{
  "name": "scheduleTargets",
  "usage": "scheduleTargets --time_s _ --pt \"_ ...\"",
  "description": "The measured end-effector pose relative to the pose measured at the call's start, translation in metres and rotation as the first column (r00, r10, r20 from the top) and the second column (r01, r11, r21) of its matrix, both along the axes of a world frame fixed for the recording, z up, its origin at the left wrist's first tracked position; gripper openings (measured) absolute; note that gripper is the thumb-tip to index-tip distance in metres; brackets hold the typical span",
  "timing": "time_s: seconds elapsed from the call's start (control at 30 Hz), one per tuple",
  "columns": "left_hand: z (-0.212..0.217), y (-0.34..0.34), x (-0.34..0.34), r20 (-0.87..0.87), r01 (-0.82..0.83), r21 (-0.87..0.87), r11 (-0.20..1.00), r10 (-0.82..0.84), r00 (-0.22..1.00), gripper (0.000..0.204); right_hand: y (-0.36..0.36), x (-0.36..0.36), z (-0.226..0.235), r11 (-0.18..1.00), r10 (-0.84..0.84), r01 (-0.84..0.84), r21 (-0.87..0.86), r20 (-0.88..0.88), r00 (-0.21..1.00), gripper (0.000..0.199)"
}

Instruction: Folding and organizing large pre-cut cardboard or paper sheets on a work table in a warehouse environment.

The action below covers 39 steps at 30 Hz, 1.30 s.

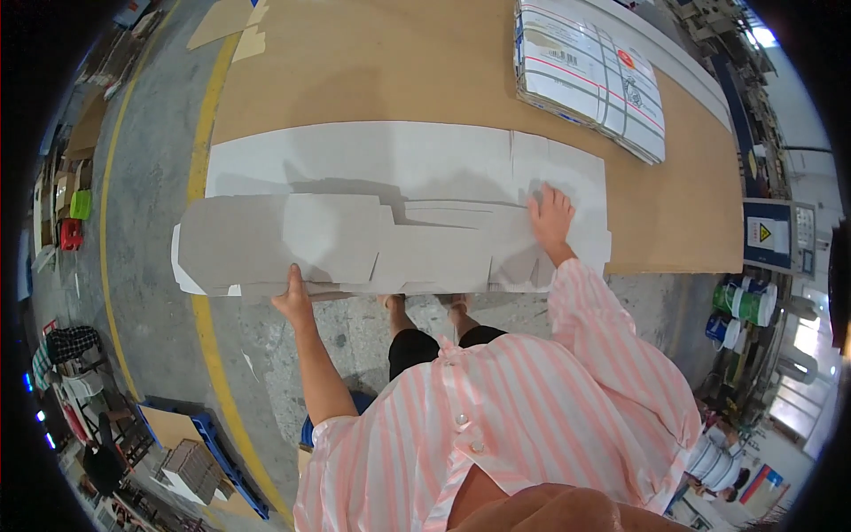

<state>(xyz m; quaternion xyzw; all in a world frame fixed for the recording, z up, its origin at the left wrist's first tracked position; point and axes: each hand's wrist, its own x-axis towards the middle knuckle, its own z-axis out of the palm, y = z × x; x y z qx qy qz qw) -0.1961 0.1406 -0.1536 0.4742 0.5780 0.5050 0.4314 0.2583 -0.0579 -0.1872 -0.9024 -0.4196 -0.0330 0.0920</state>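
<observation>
A stack of flat grey die-cut cardboard blanks [337, 239] lies in front of me, its near edge hanging past the table edge. My left hand [294, 297] grips that near edge, thumb on top, the other fingers mostly hidden below. Toward the right end, my right hand [552, 217] rests palm down with fingers stretched out, on or just beside the blanks. Beneath and behind them spreads a large white cardboard sheet [355, 151]. The blanks' left end sticks out beyond this sheet.
Brown board [355, 62] covers the table. A strapped white bundle [589, 80] sits at the far right. A grey control box [780, 235] and several buckets [749, 301] stand to the right. On the left floor are a yellow line [213, 346] and a blue-edged pallet [226, 461].
</observation>
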Motion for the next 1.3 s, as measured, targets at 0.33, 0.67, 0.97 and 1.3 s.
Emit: scheduleTargets --time_s 0.33,0.67,0.97,1.3 --pt "0.009 -0.001 0.006 -0.091 0.002 -0.010 1.000 -0.003 0.996 0.021 0.152 0.072 -0.003 0.993 -0.101 0.101 -0.053 0.011 0.995 0.036" --pt "0.005 0.001 0.004 -0.073 0.010 -0.058 0.998 -0.015 0.997 0.019 0.099 0.079 0.016 0.909 -0.110 0.215 0.356 -0.291 0.950 0.029" --pt "0.074 -0.016 0.044 -0.176 0.091 -0.018 0.996 -0.093 0.980 0.021 -0.014 -0.061 -0.001 0.979 0.197 -0.203 -0.027 -0.136 0.971 0.064" --pt "0.148 -0.143 0.214 -0.963 0.959 0.247 0.139 -0.076 0.259 0.035 -0.045 -0.033 -0.085 0.977 0.209 -0.205 0.056 -0.434 0.876 0.069"
